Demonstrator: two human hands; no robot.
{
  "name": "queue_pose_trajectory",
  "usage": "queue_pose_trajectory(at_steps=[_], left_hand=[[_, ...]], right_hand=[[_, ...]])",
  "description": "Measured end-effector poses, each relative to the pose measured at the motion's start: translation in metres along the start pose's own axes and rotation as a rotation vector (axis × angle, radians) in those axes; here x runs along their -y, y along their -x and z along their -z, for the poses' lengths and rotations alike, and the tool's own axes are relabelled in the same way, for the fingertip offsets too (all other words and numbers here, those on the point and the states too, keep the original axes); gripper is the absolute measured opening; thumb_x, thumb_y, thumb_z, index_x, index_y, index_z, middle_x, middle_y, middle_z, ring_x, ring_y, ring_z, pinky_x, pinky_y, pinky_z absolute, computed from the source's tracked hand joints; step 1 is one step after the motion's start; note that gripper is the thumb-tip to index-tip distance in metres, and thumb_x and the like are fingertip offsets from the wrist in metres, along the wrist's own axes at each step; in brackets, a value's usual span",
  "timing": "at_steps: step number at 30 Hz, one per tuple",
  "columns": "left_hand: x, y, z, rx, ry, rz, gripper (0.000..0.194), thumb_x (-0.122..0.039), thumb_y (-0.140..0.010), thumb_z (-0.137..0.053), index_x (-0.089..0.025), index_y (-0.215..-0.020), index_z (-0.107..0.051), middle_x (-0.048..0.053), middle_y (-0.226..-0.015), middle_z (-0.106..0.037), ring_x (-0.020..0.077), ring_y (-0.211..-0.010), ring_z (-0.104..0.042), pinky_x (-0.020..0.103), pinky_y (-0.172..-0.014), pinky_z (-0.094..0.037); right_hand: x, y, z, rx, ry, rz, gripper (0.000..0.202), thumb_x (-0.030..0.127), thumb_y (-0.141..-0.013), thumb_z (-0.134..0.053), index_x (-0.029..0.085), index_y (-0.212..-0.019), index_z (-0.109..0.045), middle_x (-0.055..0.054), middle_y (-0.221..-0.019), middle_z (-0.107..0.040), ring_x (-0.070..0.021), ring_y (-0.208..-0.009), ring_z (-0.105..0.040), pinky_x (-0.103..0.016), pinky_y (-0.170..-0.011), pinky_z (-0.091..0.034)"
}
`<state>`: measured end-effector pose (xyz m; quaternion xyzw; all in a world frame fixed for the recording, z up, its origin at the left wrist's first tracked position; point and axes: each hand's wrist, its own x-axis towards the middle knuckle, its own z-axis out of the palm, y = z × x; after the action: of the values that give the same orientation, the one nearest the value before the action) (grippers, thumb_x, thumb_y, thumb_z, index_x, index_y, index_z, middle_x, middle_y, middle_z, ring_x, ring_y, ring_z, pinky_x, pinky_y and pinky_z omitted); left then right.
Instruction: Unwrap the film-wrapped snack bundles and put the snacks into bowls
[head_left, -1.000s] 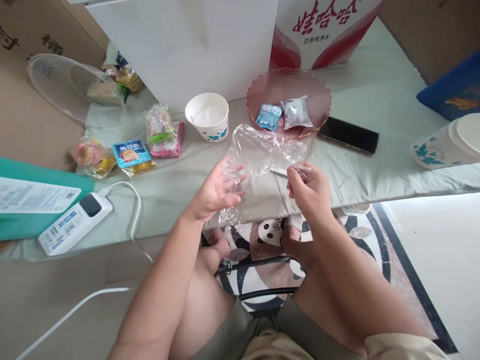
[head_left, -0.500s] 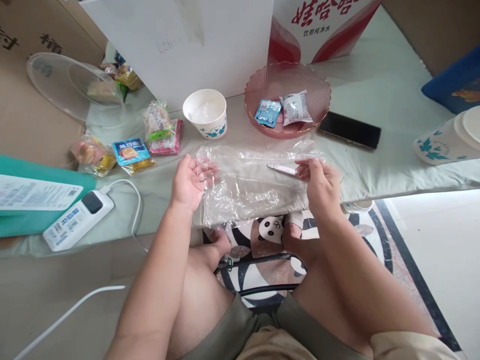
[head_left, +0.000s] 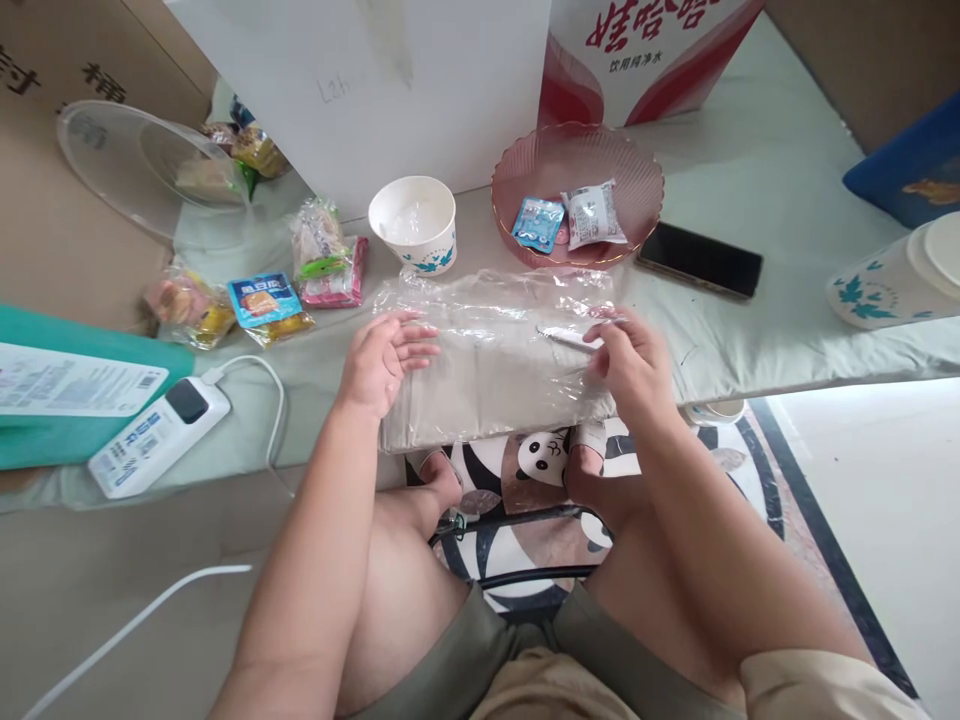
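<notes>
A clear plastic sheet or bag (head_left: pixel 495 375) lies spread over the table's front edge, creased and shiny. My left hand (head_left: pixel 382 362) is at its left side, fingers stretched and apart, holding nothing. At the right side my right hand (head_left: pixel 634 365) has curled fingers, with thumb and forefinger close together; whatever they pinch is too blurred to make out. A slim white tool with a pointed metal tip (head_left: pixel 566 340) shows beside those fingertips, its back end close to them. Behind the plastic stand a white paper cup (head_left: pixel 412 230) and a pink ribbed bowl (head_left: pixel 517 180) containing small packets.
Right of the bowl lies a black phone (head_left: pixel 701 260); stacked paper cups (head_left: pixel 892 270) are farther right. Wrapped snacks (head_left: pixel 262 300) and a white power bank (head_left: pixel 157 435) with a cable are on the left. A tilted clear lid (head_left: pixel 112 165) and boxes (head_left: pixel 360 90) stand behind.
The plastic has settled flatter and shifted slightly left. My left hand has let go of it and spread its fingers. My right hand has moved a little left; the white tool stays put.
</notes>
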<state>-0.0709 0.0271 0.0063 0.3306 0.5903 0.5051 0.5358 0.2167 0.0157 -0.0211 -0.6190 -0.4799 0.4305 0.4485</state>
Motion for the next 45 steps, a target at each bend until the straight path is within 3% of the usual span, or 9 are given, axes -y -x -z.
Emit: queue_pose_trajectory(at_steps=[5,10,15,22,27,31,35,39,45], left_hand=[[-0.003,-0.005,0.001,-0.033,-0.151,0.171,0.028,-0.022,-0.067,-0.069,-0.016,-0.094,-0.069,0.003,-0.063,-0.071,0.0116,-0.044,-0.06,0.018,-0.041,-0.041],[0.0,-0.006,0.003,0.021,-0.158,0.087,0.027,-0.026,-0.067,-0.07,-0.018,-0.093,-0.072,-0.002,-0.05,-0.061,0.0099,-0.034,-0.048,0.019,-0.034,-0.033],[-0.001,-0.005,0.001,-0.009,-0.071,-0.02,0.015,-0.023,-0.066,-0.067,-0.02,-0.08,-0.07,-0.009,-0.034,-0.036,0.0056,-0.028,-0.022,0.019,-0.031,-0.012],[0.003,-0.008,0.008,-0.011,-0.11,-0.038,0.011,-0.027,-0.068,-0.068,-0.021,-0.077,-0.068,-0.009,-0.032,-0.035,0.0064,-0.028,-0.021,0.021,-0.033,-0.014],[0.018,-0.016,0.012,0.021,-0.21,-0.211,0.057,-0.027,-0.06,-0.085,-0.024,-0.114,-0.066,0.006,-0.099,-0.075,0.0167,-0.079,-0.071,0.021,-0.061,-0.051],[0.025,-0.021,0.005,0.088,-0.256,-0.332,0.071,-0.03,-0.06,-0.089,-0.03,-0.126,-0.063,0.009,-0.14,-0.062,0.0253,-0.119,-0.064,0.028,-0.082,-0.056],[0.024,-0.024,0.001,0.049,-0.423,-0.484,0.014,-0.035,-0.079,-0.075,-0.022,-0.086,-0.074,0.009,-0.114,-0.069,0.0235,-0.111,-0.064,0.026,-0.078,-0.054],[0.022,-0.023,0.002,-0.018,-0.389,-0.536,0.008,-0.029,-0.081,-0.072,-0.022,-0.084,-0.072,0.006,-0.104,-0.067,0.0177,-0.094,-0.065,0.024,-0.072,-0.052],[0.022,-0.019,0.004,-0.023,-0.326,-0.431,0.055,-0.012,-0.065,-0.079,-0.028,-0.117,-0.068,0.002,-0.105,-0.067,0.006,-0.06,-0.052,0.021,-0.057,-0.042]], right_hand=[[0.002,-0.005,-0.002,0.06,0.047,-0.218,0.026,0.026,-0.075,-0.06,0.021,-0.097,-0.074,0.004,-0.051,-0.059,-0.0112,-0.041,-0.05,-0.022,-0.04,-0.035],[0.004,-0.005,0.0,0.076,-0.035,-0.155,0.024,0.037,-0.076,-0.069,0.021,-0.093,-0.075,0.001,-0.067,-0.068,-0.0116,-0.055,-0.06,-0.022,-0.047,-0.043],[0.004,-0.004,-0.001,-0.074,-0.025,-0.048,0.023,0.04,-0.084,-0.062,0.019,-0.078,-0.07,0.0,-0.069,-0.066,-0.01,-0.056,-0.056,-0.022,-0.05,-0.043],[0.006,-0.012,-0.001,-0.26,-0.291,-0.081,0.02,0.042,-0.081,-0.062,0.022,-0.081,-0.062,-0.003,-0.09,-0.072,-0.012,-0.07,-0.068,-0.021,-0.055,-0.051],[0.005,-0.012,0.0,-0.189,-0.34,-0.019,0.029,0.053,-0.087,-0.059,0.024,-0.091,-0.058,0.0,-0.09,-0.07,-0.0081,-0.061,-0.066,-0.019,-0.054,-0.051],[0.008,-0.006,-0.002,-0.079,-0.287,0.05,0.036,0.06,-0.088,-0.06,0.024,-0.091,-0.058,0.0,-0.086,-0.071,-0.0077,-0.056,-0.064,-0.02,-0.052,-0.048],[0.009,-0.001,-0.004,-0.05,-0.223,0.129,0.039,0.062,-0.091,-0.059,0.023,-0.091,-0.059,0.0,-0.081,-0.072,-0.0063,-0.044,-0.054,-0.021,-0.044,-0.04],[0.007,-0.001,-0.005,-0.094,-0.152,0.146,0.037,0.06,-0.094,-0.057,0.023,-0.092,-0.059,0.0,-0.079,-0.072,-0.0053,-0.039,-0.043,-0.022,-0.04,-0.03],[-0.002,-0.007,-0.004,-0.155,-0.093,0.185,0.037,0.058,-0.097,-0.054,0.023,-0.089,-0.06,-0.002,-0.08,-0.07,-0.0114,-0.061,-0.058,-0.023,-0.051,-0.04]])
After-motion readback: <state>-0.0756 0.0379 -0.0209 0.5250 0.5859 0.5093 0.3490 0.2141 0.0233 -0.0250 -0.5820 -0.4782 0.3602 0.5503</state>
